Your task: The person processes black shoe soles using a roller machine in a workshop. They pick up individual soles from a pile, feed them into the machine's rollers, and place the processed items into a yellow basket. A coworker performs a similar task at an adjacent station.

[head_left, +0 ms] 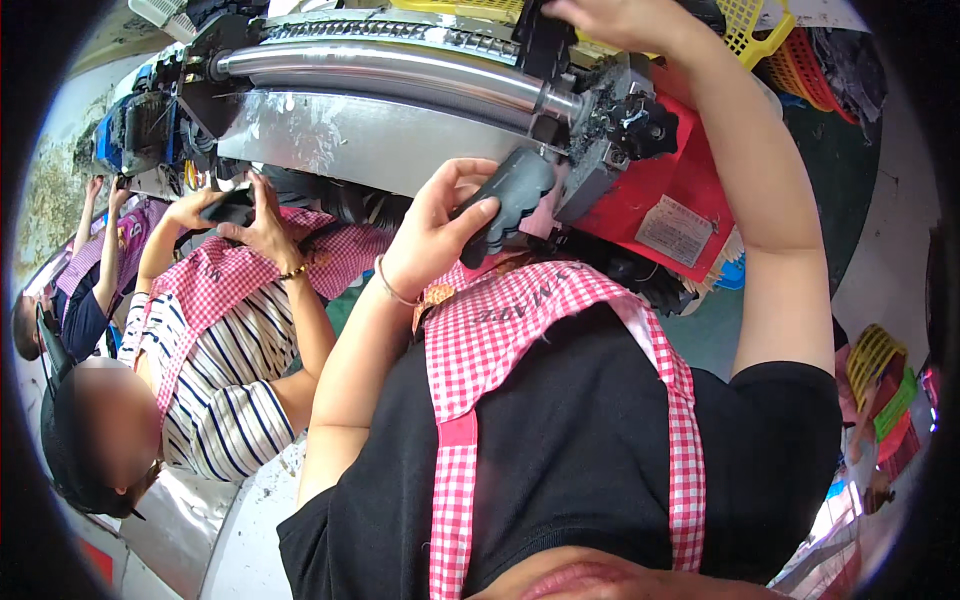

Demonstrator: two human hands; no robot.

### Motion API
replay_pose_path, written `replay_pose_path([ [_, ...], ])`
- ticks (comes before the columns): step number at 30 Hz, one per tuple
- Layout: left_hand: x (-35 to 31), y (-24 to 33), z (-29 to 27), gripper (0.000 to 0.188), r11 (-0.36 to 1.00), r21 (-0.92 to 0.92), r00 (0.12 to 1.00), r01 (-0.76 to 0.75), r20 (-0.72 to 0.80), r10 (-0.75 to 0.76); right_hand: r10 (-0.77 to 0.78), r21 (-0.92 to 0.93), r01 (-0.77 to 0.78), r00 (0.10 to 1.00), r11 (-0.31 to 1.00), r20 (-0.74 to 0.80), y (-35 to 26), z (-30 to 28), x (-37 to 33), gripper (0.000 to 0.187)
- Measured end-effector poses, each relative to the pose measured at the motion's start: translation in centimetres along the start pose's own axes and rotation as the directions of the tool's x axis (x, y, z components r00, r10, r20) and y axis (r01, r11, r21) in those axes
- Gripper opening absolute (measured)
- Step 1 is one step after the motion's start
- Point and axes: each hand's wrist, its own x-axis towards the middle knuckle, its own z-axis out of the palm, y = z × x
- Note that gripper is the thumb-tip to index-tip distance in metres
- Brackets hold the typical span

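Note:
My left hand grips a dark grey moulded piece with a wavy, scalloped edge, fingers behind it and thumb across its near face. The piece is held tilted in front of the right end of a roller machine, close to its grey end block. My right arm reaches up to the far right of the machine. There my right hand is at a black upright part, cut off by the picture's upper edge, so its fingers show only in part.
A co-worker in a checked apron stands on my left, holding a dark piece at the machine. Another person works farther left. A red panel adjoins the machine's right end. Yellow and orange baskets stand at the far right.

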Motion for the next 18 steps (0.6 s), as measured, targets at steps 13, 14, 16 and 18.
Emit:
replay_pose_path([
  [13,4.3,-2.1,-0.2,0.047,0.912,0.408,0.965,-0.031,-0.225,0.133,-0.322,-0.306,0.3,0.947,0.904,-0.024,1.1,3.6,1.1,0.022],
  [14,4.7,-1.4,-0.1,0.046,0.925,0.38,0.967,-0.008,-0.232,0.103,-0.218,-0.287,0.273,0.953,0.918,0.208,0.4,3.1,1.4,0.026],
  [16,4.5,0.6,0.2,0.038,0.973,0.218,0.982,0.072,-0.188,-0.031,-0.236,-0.226,0.287,0.945,0.931,0.228,0.7,3.5,1.1,0.028],
  [18,3.0,1.3,0.5,0.031,0.993,0.108,0.992,0.039,-0.12,-0.026,-0.249,-0.155,0.279,0.95,0.948,0.186,1.2,3.5,1.0,0.027],
])
